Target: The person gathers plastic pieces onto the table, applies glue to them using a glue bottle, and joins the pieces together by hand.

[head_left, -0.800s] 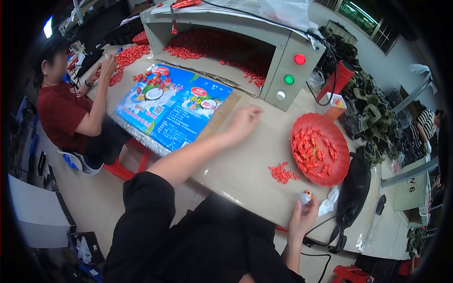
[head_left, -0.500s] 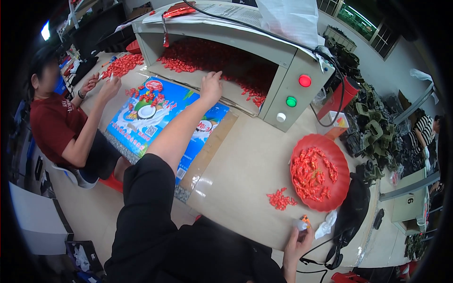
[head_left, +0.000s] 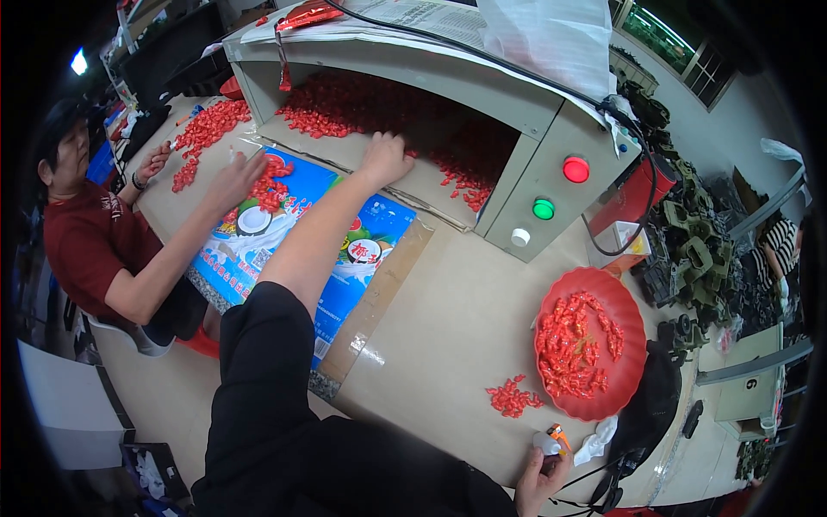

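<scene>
My left hand (head_left: 386,160) reaches to the front opening of the grey metal cabinet (head_left: 527,112). Its fingers are bent down at the opening's edge, and whatever they pinch is hidden. Small glossy red pieces (head_left: 323,116) lie heaped inside, and some are close to the fingertips. At the lower right, my right hand (head_left: 544,478) is closed around a small white and orange object (head_left: 549,441) whose kind I cannot make out. A small pile of red pieces (head_left: 513,397) lies on the table above it, beside a red scalloped bowl (head_left: 622,379) holding more of them.
Blue printed cardboard (head_left: 366,246) lies under my left forearm. To the left, a seated person (head_left: 103,233) handles red pieces near another heap (head_left: 211,125). A black bag (head_left: 655,388) and crumpled white tissue (head_left: 596,441) border the bowl. A cable hangs by the cabinet's buttons.
The view has shifted slightly. My left hand stays at the cabinet opening and my right hand keeps its hold. The other person's hand has moved over the red pieces on the cardboard.
</scene>
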`<move>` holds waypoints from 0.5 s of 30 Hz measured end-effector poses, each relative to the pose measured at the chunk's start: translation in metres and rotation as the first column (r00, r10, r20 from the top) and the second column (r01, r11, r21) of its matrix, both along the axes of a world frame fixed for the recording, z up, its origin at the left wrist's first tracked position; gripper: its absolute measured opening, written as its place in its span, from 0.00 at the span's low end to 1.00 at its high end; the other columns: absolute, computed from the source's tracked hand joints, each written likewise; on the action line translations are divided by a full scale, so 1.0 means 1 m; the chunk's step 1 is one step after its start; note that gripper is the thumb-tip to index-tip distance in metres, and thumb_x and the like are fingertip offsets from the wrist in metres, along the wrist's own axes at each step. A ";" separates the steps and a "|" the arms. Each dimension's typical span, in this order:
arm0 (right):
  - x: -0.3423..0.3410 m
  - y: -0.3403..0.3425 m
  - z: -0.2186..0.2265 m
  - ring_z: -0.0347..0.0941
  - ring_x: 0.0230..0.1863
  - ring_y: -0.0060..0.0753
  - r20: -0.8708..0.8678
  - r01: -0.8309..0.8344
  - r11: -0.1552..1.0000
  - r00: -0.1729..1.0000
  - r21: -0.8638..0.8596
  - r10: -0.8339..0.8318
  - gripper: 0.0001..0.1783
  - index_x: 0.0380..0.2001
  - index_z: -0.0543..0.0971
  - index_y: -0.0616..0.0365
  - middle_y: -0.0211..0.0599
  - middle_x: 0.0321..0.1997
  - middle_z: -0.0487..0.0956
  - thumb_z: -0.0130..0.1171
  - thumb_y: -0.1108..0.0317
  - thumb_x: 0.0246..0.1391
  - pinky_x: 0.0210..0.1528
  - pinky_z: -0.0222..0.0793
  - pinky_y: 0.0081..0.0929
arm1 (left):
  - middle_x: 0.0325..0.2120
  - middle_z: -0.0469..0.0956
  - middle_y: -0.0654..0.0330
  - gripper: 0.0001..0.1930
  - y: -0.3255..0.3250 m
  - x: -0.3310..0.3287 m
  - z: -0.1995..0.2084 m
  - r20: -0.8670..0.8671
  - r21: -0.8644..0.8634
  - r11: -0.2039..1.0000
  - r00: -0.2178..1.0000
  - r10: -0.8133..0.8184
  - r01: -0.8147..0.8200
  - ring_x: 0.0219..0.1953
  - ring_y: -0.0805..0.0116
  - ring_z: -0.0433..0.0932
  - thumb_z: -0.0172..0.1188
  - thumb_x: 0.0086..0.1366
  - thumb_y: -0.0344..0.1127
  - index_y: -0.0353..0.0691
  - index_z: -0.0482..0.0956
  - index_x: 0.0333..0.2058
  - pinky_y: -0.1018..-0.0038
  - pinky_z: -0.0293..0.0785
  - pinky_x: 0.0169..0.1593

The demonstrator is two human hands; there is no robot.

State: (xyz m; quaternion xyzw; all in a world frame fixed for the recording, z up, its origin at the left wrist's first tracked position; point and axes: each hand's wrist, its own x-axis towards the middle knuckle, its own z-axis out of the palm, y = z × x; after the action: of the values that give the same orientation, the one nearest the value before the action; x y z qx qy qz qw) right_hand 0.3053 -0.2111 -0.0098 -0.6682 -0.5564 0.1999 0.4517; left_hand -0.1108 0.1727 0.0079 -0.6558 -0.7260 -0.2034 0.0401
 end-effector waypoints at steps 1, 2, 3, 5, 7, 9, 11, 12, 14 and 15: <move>0.000 0.000 0.002 0.64 0.37 0.28 0.016 0.005 1.000 1.000 -0.024 -0.005 0.19 0.44 0.66 0.64 0.40 0.40 0.66 0.55 0.74 0.47 0.34 0.59 0.18 | 0.45 0.68 0.53 0.19 -0.002 0.004 0.002 0.007 -0.003 1.000 1.000 -0.010 0.010 0.46 0.51 0.64 0.53 0.50 0.41 0.49 0.74 0.43 0.60 0.63 0.48; 0.000 -0.001 0.002 0.64 0.36 0.28 0.031 0.012 0.999 0.999 -0.049 -0.010 0.19 0.44 0.66 0.64 0.39 0.40 0.66 0.55 0.74 0.47 0.33 0.59 0.18 | 0.45 0.68 0.53 0.19 -0.004 0.010 0.005 0.006 -0.002 1.000 1.000 -0.008 0.008 0.46 0.51 0.64 0.53 0.50 0.41 0.49 0.74 0.43 0.60 0.63 0.48; 0.001 0.000 -0.001 0.64 0.36 0.28 0.032 0.013 0.999 0.999 -0.048 -0.012 0.19 0.44 0.66 0.64 0.39 0.40 0.66 0.55 0.74 0.47 0.33 0.59 0.18 | 0.45 0.68 0.54 0.19 -0.007 0.018 0.008 0.006 0.047 0.998 0.999 -0.048 0.048 0.47 0.51 0.63 0.53 0.51 0.42 0.50 0.74 0.43 0.60 0.62 0.48; 0.004 0.002 -0.011 0.62 0.28 0.18 -0.011 0.004 0.999 1.000 0.040 -0.004 0.16 0.42 0.66 0.64 0.33 0.35 0.69 0.53 0.73 0.50 0.30 0.58 0.13 | 0.45 0.68 0.54 0.19 -0.005 0.024 0.008 0.004 0.097 0.991 0.996 -0.092 0.091 0.47 0.51 0.63 0.53 0.52 0.43 0.50 0.74 0.44 0.60 0.62 0.49; 0.006 0.007 0.003 0.66 0.32 0.24 0.156 -0.062 0.997 0.986 0.050 0.054 0.17 0.44 0.66 0.65 0.40 0.39 0.70 0.53 0.74 0.49 0.33 0.62 0.17 | 0.45 0.69 0.55 0.18 0.001 0.020 0.001 -0.005 0.090 0.989 0.993 -0.116 0.116 0.46 0.51 0.64 0.54 0.52 0.43 0.52 0.74 0.44 0.62 0.62 0.48; 0.002 0.009 0.009 0.70 0.36 0.31 0.319 -0.125 0.991 0.942 0.049 0.103 0.19 0.45 0.67 0.66 0.46 0.42 0.72 0.53 0.75 0.49 0.36 0.66 0.21 | 0.44 0.69 0.54 0.17 0.012 0.009 -0.011 -0.006 0.096 0.986 0.990 -0.139 0.139 0.45 0.51 0.64 0.55 0.53 0.43 0.51 0.74 0.43 0.63 0.63 0.48; -0.008 0.005 0.007 0.63 0.35 0.26 0.050 -0.024 0.995 0.999 0.100 0.019 0.19 0.44 0.67 0.63 0.39 0.40 0.67 0.55 0.74 0.47 0.32 0.58 0.16 | 0.42 0.69 0.53 0.17 0.016 0.004 -0.020 -0.007 0.102 0.981 0.986 -0.165 0.165 0.44 0.51 0.65 0.55 0.53 0.42 0.49 0.75 0.43 0.63 0.63 0.47; -0.007 0.004 0.006 0.63 0.35 0.26 0.050 -0.023 0.995 0.999 0.101 0.018 0.19 0.44 0.67 0.63 0.39 0.40 0.67 0.55 0.74 0.47 0.32 0.58 0.16 | 0.40 0.70 0.51 0.16 0.006 0.008 -0.011 0.025 0.102 0.982 0.987 -0.159 0.156 0.43 0.51 0.65 0.55 0.53 0.41 0.46 0.75 0.41 0.63 0.64 0.46; -0.003 0.002 0.002 0.62 0.34 0.25 0.003 0.008 1.000 1.000 0.011 -0.008 0.19 0.44 0.67 0.63 0.38 0.40 0.67 0.55 0.74 0.47 0.32 0.57 0.16 | 0.37 0.70 0.49 0.16 -0.005 0.013 -0.005 0.056 0.105 0.983 0.986 -0.154 0.148 0.42 0.51 0.66 0.55 0.53 0.41 0.42 0.75 0.39 0.63 0.64 0.46; -0.003 0.003 0.002 0.62 0.34 0.25 0.001 0.004 1.000 1.000 0.017 -0.004 0.19 0.44 0.67 0.63 0.38 0.40 0.67 0.55 0.74 0.47 0.32 0.57 0.16 | 0.35 0.70 0.48 0.15 -0.010 0.012 -0.003 0.059 0.109 0.986 0.989 -0.137 0.130 0.41 0.51 0.66 0.55 0.53 0.41 0.38 0.75 0.37 0.62 0.65 0.45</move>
State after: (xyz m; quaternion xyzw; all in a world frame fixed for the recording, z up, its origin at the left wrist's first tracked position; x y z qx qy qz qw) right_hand 0.3023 -0.2086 -0.0078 -0.6655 -0.5568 0.1939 0.4577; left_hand -0.0987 0.1626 0.0051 -0.6928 -0.6697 -0.2649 0.0367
